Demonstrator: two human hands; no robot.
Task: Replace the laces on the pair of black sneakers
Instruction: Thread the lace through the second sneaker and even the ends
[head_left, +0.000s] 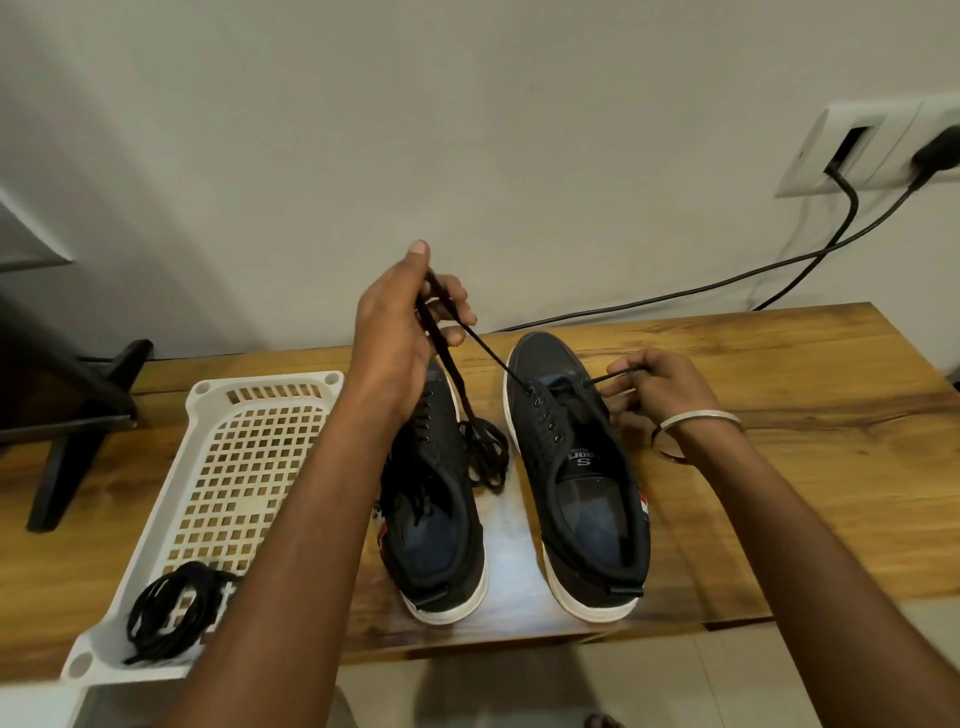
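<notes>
We see two bare forearms with no sleeves; a plain silver bangle (696, 434) circles the wrist just behind our right hand (657, 389).

A wooden table (779, 395) stands against a pale wall (467, 130). A white perforated tray (249, 457) lies at the table's left end, reaching its near edge. Beyond the left end stands a dark wooden stand (78, 410). On the wall above the far right corner, a white switch plate (878, 150) holds a black plug (937, 148); two black cables (727, 283) trail down toward the table's far edge.
</notes>
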